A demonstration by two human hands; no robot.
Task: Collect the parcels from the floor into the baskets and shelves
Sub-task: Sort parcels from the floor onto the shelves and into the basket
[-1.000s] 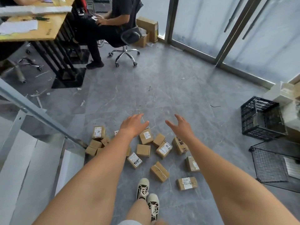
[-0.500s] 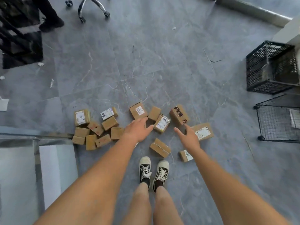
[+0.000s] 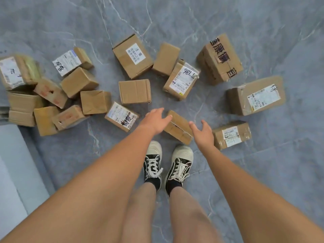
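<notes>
Several brown cardboard parcels lie scattered on the grey marble floor. A plain taped parcel lies just beyond my shoes, between my two hands. My left hand hovers at its left end with fingers spread and holds nothing. My right hand hovers at its right end, fingers relaxed and empty. A labelled parcel sits right of my right hand. Another labelled parcel lies left of my left hand. No basket or shelf is in view.
A heap of parcels crowds the left side next to a pale flat panel. A large parcel and one with black writing lie at the right. My two shoes stand behind the parcels.
The view has tilted down and closed in on the parcels; the baskets and the chair have left the frame. Both hands have dropped toward the plain taped parcel in front of my shoes.
</notes>
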